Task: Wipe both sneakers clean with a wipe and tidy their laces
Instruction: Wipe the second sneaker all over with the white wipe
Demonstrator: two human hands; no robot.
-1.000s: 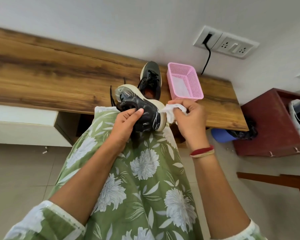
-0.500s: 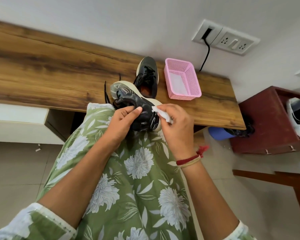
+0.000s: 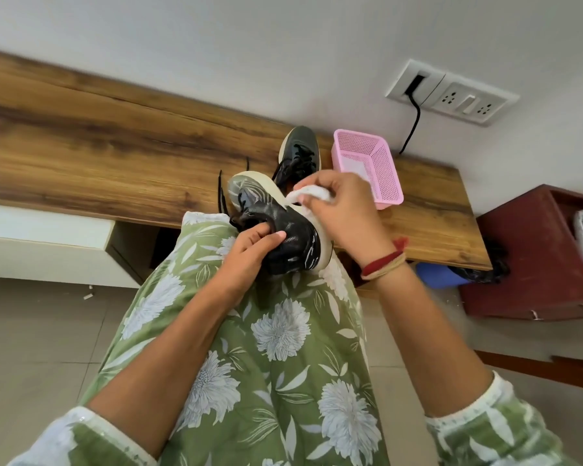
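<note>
Head view: left hand point(image 3: 249, 252) grips a black sneaker point(image 3: 292, 238), right hand point(image 3: 339, 210) clutches a wipe point(image 3: 312, 194) against its sole, second sneaker point(image 3: 298, 151) on desk point(image 3: 115, 156) beyond them.

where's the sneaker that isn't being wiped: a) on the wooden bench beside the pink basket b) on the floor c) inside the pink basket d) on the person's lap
a: the idle sneaker sits on the wooden bench beside the pink basket, while the left hand holds the other sneaker.
</note>
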